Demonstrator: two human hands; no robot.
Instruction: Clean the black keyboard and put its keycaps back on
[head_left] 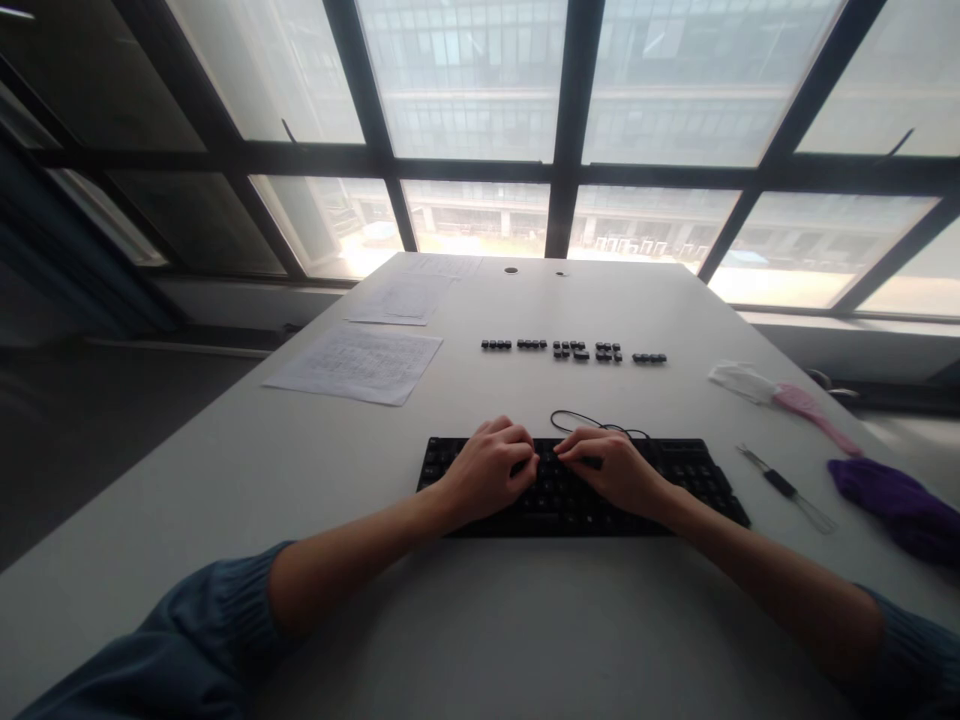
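Note:
A black keyboard (pixel 547 522) lies flat on the white table in front of me, its cable (pixel 564 413) looping behind it. My left hand (pixel 496 462) rests over the left-middle keys, fingers curled and thumb pressed towards the index finger. Close beside it, my right hand (pixel 609 466) is over the upper middle of the keyboard, its fingertips drawn together in a pinch. Whatever either hand may hold is too small or hidden to make out. Behind the keyboard, several loose black keycaps (pixel 581 354) stand in small groups along a row.
Written sheets of paper (pixel 360 362) lie at the left. On the right are a wire tool with a black grip (pixel 780 484), a pink brush (pixel 814 414), a white crumpled wrapper or cloth (pixel 741 380) and a purple cloth (pixel 896 508). Large windows (pixel 480 215) stand beyond the table.

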